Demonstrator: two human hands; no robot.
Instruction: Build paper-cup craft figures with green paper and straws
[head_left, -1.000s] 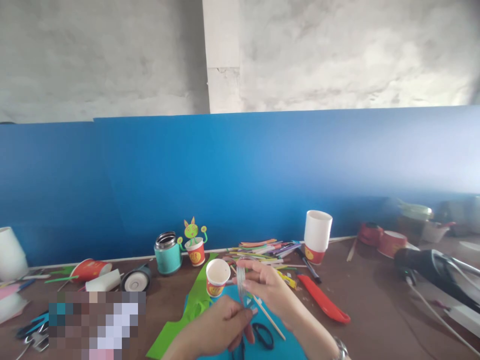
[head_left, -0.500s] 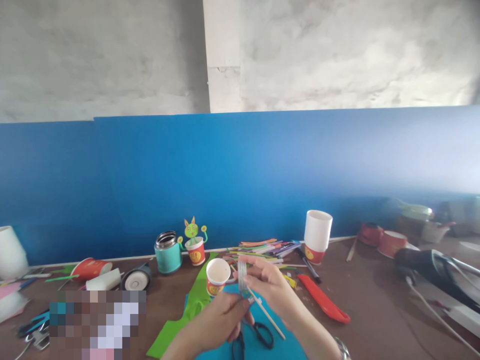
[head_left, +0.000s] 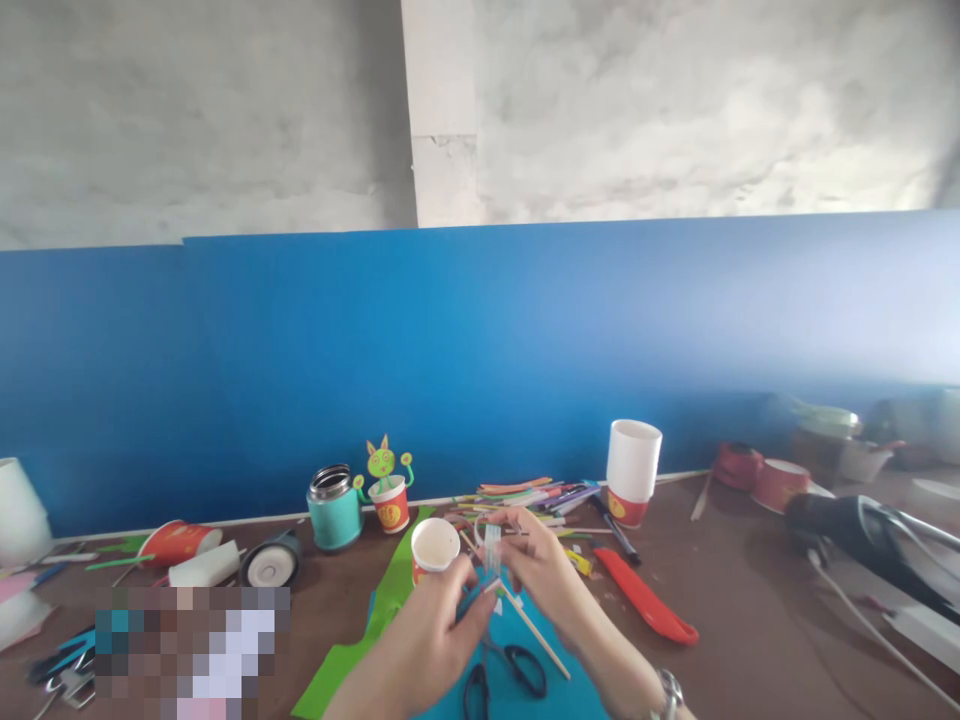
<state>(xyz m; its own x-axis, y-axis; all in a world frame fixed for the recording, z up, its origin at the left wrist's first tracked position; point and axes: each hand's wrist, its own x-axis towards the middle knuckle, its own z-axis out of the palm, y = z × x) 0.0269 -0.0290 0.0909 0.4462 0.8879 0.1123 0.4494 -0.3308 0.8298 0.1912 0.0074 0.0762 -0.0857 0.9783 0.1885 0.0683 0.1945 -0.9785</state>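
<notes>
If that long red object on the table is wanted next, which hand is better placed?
The right hand, probably. It is nearer to the long red object, while the left hand would have to reach past the right. The right hand, though, seems to hold a clear item.

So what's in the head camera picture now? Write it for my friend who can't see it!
A person's right hand holds a small see-through thing, perhaps tape, with the left hand close by. Below them, scissors lie on blue paper near a pale stick; beyond are paper cups, one with a green cat-like face, and a blue board.
</notes>
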